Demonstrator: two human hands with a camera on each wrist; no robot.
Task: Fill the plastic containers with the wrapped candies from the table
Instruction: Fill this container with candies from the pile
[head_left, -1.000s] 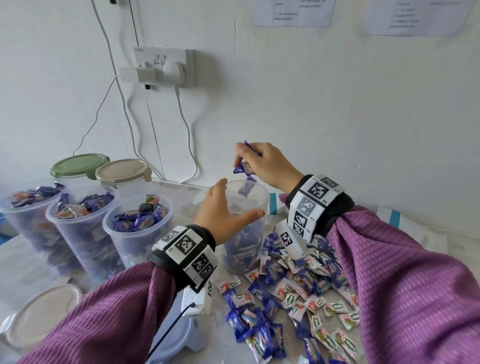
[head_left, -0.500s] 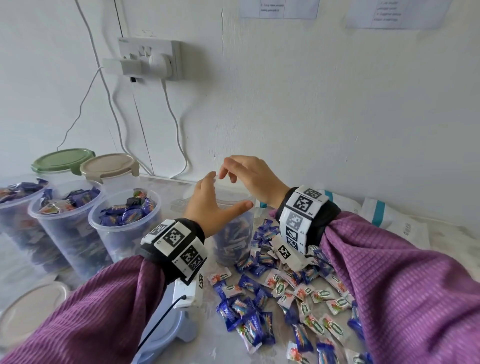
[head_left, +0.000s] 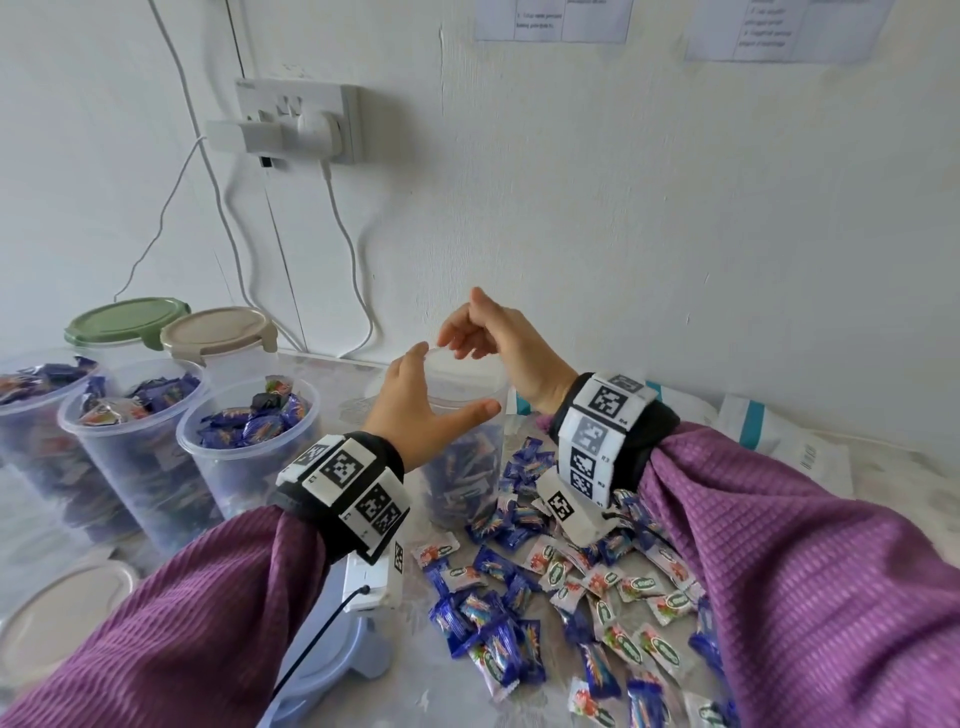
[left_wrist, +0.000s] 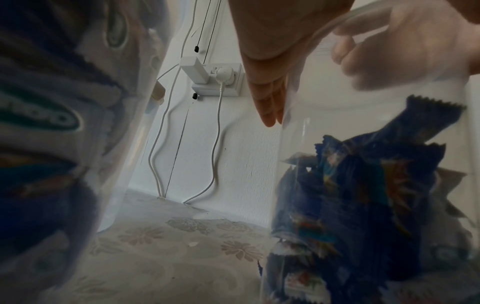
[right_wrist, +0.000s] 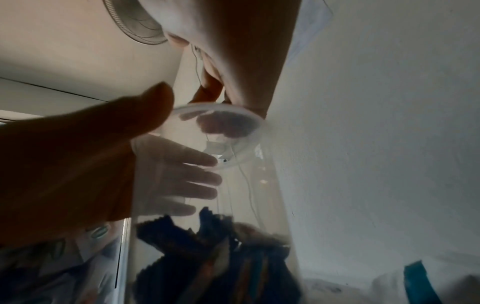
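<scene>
A clear plastic container (head_left: 462, 467), partly filled with blue-wrapped candies, stands at the table's middle. My left hand (head_left: 431, 395) holds it near the rim, fingers round the far left side and thumb across the front. In the left wrist view its fingers (left_wrist: 267, 92) lie flat along the container's wall (left_wrist: 376, 185). My right hand (head_left: 467, 325) hovers just above the mouth with loosely curled fingers and holds nothing. A loose pile of blue and white wrapped candies (head_left: 571, 587) lies on the table below my right wrist.
Three candy-filled open containers (head_left: 249, 441) stand in a row at left, with two lidded ones (head_left: 218, 330) behind. A loose lid (head_left: 57, 618) lies front left and a blue lid (head_left: 332, 670) under my left wrist. White packets (head_left: 779, 441) lie right. Cables hang from the wall socket (head_left: 298, 122).
A second ago my right hand pinched a blue candy above the container. That hand now holds nothing, and its fingers have loosened. My left hand has stayed on the container.
</scene>
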